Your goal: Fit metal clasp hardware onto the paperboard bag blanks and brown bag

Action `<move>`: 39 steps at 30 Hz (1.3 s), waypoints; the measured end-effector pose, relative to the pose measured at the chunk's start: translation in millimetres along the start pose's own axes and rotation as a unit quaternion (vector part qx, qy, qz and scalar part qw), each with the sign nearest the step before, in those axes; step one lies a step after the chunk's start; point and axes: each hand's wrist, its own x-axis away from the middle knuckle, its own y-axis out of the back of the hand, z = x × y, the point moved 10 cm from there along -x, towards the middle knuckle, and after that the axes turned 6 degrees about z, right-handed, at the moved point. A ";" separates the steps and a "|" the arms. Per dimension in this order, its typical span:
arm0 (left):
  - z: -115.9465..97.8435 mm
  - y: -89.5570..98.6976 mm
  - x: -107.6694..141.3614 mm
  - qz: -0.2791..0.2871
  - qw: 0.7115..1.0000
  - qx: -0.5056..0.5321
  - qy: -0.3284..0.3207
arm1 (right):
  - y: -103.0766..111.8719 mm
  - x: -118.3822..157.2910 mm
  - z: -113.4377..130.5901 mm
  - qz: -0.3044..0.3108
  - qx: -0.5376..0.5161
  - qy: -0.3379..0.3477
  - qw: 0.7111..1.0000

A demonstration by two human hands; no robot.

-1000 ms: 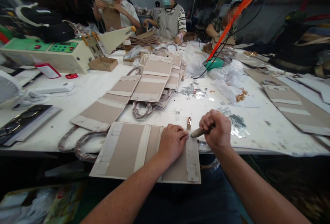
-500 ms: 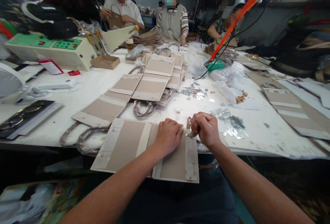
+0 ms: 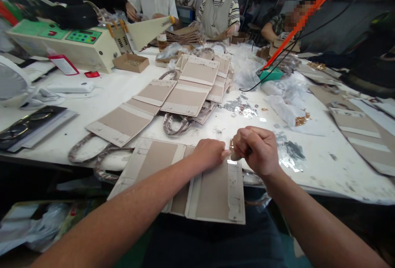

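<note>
A beige bag panel (image 3: 212, 196) with pale strips lies unfolded before me, overhanging the table's front edge. My left hand (image 3: 211, 153) rests over its upper part, fingers curled, fingertips close to my right hand. What those fingers hold, if anything, is hidden. My right hand (image 3: 257, 149) is closed in a fist at the panel's top right corner. Its fingertips are at a small shiny metal plate (image 3: 232, 162) on the pale strip. A gold metal piece (image 3: 232, 143) shows just beyond the corner, partly behind the right fingers.
More beige panels (image 3: 188, 95) with wrapped handles are piled ahead. Loose metal plates (image 3: 291, 151) lie to the right, and gold fittings (image 3: 302, 119) sit on plastic. A machine (image 3: 70, 42) and a cardboard box (image 3: 131, 62) stand at left. Several people work across the table.
My left hand has gone from lying flatter on the panel to curled fingers nearer my right hand. The right fist has turned slightly at the corner. The camera view has shifted.
</note>
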 end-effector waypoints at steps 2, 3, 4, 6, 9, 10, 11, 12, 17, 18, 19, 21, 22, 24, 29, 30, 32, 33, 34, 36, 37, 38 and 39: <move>0.5 -4.2 -2.8 0.005 1.000 0.000 -0.003 | -8.1 -3.5 0.4 0.025 0.019 -0.010 0.999; 0.6 -6.2 -3.5 0.007 1.000 -0.001 -0.003 | -11.5 -4.5 -2.2 0.041 0.043 -0.026 0.998; 0.6 -8.0 -4.0 0.008 1.000 -0.002 -0.002 | -13.8 -4.7 -5.2 0.057 0.072 -0.043 0.995; 0.5 -10.6 -4.6 0.007 1.000 -0.004 0.000 | -12.7 -3.7 -8.4 0.069 0.110 -0.059 0.990; 0.5 -11.8 -5.4 0.004 1.000 -0.006 0.002 | -5.4 0.2 -5.3 0.052 0.089 -0.034 0.994; 0.2 -11.8 -5.7 0.005 1.000 -0.007 0.002 | -5.6 2.0 -5.0 0.055 0.077 -0.025 0.995; -0.2 -11.5 -5.7 0.006 1.000 -0.008 0.002 | -6.7 3.8 -5.4 0.060 0.071 -0.021 0.995; -0.8 -10.9 -5.3 0.008 1.000 -0.011 0.002 | -8.3 5.4 -6.1 0.067 0.070 -0.020 0.995; -2.9 -5.1 -0.9 0.001 1.000 -0.025 0.008 | 0.4 11.2 8.6 0.023 0.021 0.021 0.999; -2.6 -4.3 -1.1 -0.001 1.000 -0.028 0.012 | 3.3 12.6 12.3 0.012 0.004 0.036 0.999; -2.0 -3.6 -2.1 -0.003 0.999 -0.031 0.016 | 5.2 14.1 12.9 0.005 -0.008 0.045 0.999; -0.8 -1.6 -6.0 -0.006 0.999 -0.035 0.021 | 7.6 17.2 4.3 -0.003 -0.009 0.037 0.999; -0.6 0.5 -8.0 -0.009 0.999 -0.036 0.021 | 8.1 18.7 -2.5 -0.005 -0.002 0.028 1.000; -1.2 7.8 -8.1 -0.022 0.999 -0.039 0.020 | 8.1 21.3 -14.7 -0.002 0.023 0.014 1.000; -13.5 31.9 49.7 -0.129 0.991 -0.029 0.001 | 2.4 21.2 -20.0 0.024 0.095 -0.009 0.995; -20.9 31.4 70.3 -0.151 0.988 -0.016 -0.024 | 2.9 20.0 -19.0 0.017 0.097 -0.014 0.995; -43.6 13.4 107.6 -0.130 0.986 -0.009 -0.107 | 3.2 16.5 -16.5 0.002 0.091 -0.022 0.996; -53.1 -1.3 121.9 -0.097 0.986 -0.015 -0.136 | 2.5 14.4 -15.1 -0.001 0.087 -0.024 0.996; -60.9 -16.7 132.7 -0.059 0.986 -0.028 -0.157 | 1.9 12.6 -13.3 -0.004 0.083 -0.025 0.996; -67.5 -40.6 142.9 -0.001 0.985 -0.063 -0.158 | 3.0 12.1 -8.0 -0.010 0.078 -0.028 0.996; -68.3 -47.2 143.4 0.016 0.985 -0.080 -0.151 | 5.3 14.5 -4.3 -0.014 0.079 -0.030 0.996; -68.3 -50.0 142.0 0.025 0.985 -0.094 -0.143 | 9.0 19.1 -0.4 -0.018 0.083 -0.035 0.996; -68.6 -50.0 139.8 0.029 0.985 -0.103 -0.138 | 13.8 26.1 3.2 -0.022 0.091 -0.043 0.995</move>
